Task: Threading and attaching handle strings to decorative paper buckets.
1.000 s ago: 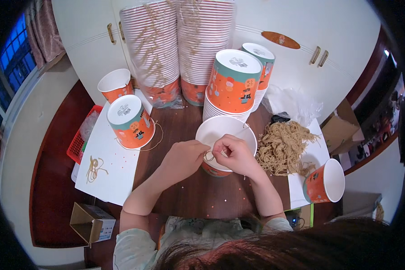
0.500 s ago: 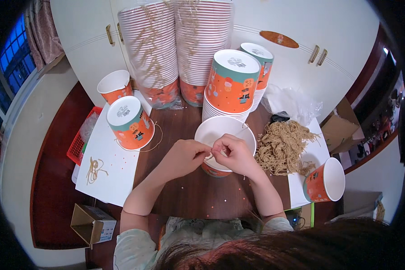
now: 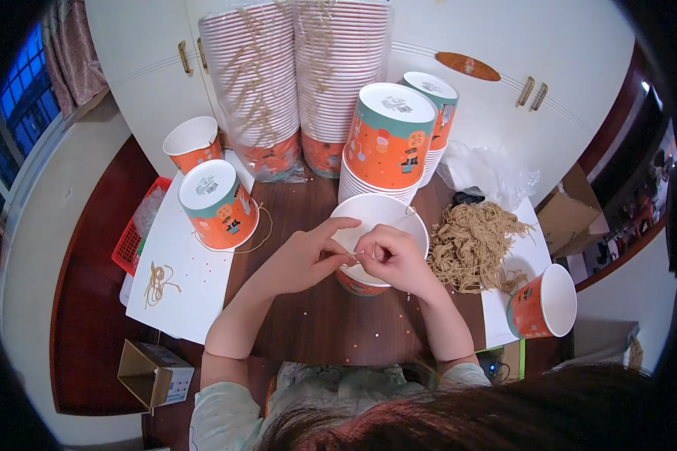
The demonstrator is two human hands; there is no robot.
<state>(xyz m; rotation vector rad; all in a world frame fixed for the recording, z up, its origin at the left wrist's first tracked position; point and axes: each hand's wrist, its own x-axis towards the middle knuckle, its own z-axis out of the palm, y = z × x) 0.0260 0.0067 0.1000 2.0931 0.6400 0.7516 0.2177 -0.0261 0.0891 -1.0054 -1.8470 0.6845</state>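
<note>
An upright paper bucket [image 3: 365,216], white inside and orange outside, stands in front of me at the table's front. Over its near rim my right hand [image 3: 393,255] pinches a thin tan cord between thumb and fingertips. Close against it, my left hand [image 3: 299,258] has its index finger raised and stretched out, while the thumb and another finger appear to pinch the cord. Only a bit of cord shows between the fingertips. At the bucket's far right rim, a loop of cord passes through the wall.
Right of the bucket lies a heap of tan cords [image 3: 474,246]; beyond it, a bucket [image 3: 558,301] lies tipped. Upside-down buckets [image 3: 393,150] are stacked behind, beside tall bagged stacks [image 3: 252,83]. At left, an upturned bucket [image 3: 217,214] has a cord handle, near loose cords [image 3: 158,286].
My left index finger has lifted and straightened away from the thumb, opening a gap between them. My right hand stays nearly in place, still pinching. The bucket has not moved.
</note>
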